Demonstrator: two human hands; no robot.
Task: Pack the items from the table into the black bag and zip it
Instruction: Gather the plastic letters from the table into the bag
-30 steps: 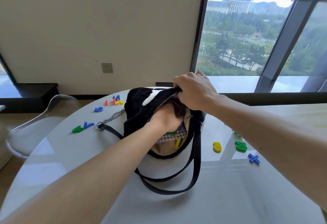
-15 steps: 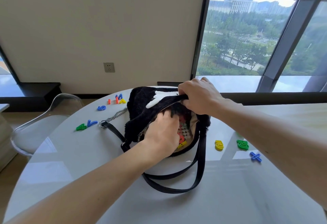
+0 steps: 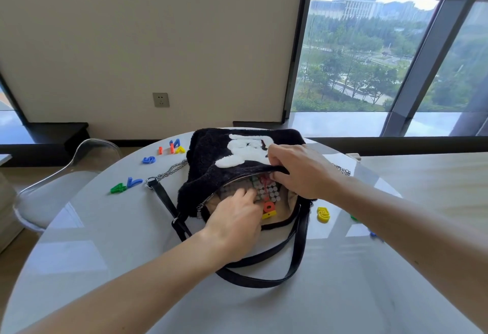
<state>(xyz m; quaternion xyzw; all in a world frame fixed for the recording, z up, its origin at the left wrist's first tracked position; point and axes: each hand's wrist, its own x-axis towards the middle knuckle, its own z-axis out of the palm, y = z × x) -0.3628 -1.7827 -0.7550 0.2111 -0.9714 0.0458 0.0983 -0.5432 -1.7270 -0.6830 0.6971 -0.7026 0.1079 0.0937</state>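
Fingers of the right hand point(image 3: 298, 172) are clamped on the fuzzy black bag's point(image 3: 211, 156) upper opening edge; left hand point(image 3: 235, 224) fingers are extended inside, gripping nothing.

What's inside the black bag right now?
Inside the black bag: a dotted sheet, a red piece and a yellow piece. The left hand covers anything beneath it.
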